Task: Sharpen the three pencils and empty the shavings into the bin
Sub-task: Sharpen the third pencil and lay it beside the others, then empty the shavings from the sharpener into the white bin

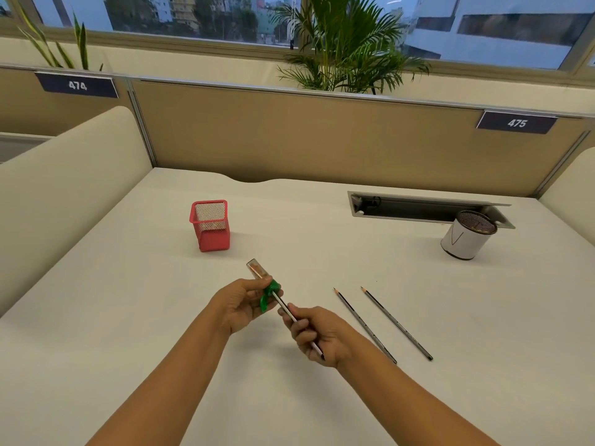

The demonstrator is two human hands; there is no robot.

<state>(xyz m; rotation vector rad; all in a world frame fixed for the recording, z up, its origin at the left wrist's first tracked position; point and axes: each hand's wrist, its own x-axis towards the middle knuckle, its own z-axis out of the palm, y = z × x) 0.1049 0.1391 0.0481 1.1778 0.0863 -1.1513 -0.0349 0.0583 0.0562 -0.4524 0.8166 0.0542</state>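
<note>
A pencil (297, 323) is gripped by the right hand (318, 338), its tip pushed into the sharpener (264, 284) held by the left hand (243, 304), above the desk's (128, 317) near middle. Sharpening is likely underway; twisting is needed next. Two pencils (383, 323) lie right; the bin (468, 235) is probably at the far right.

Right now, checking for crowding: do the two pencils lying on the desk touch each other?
Apart. The head view shows bare desk between the left pencil and the right pencil along their length.
</note>
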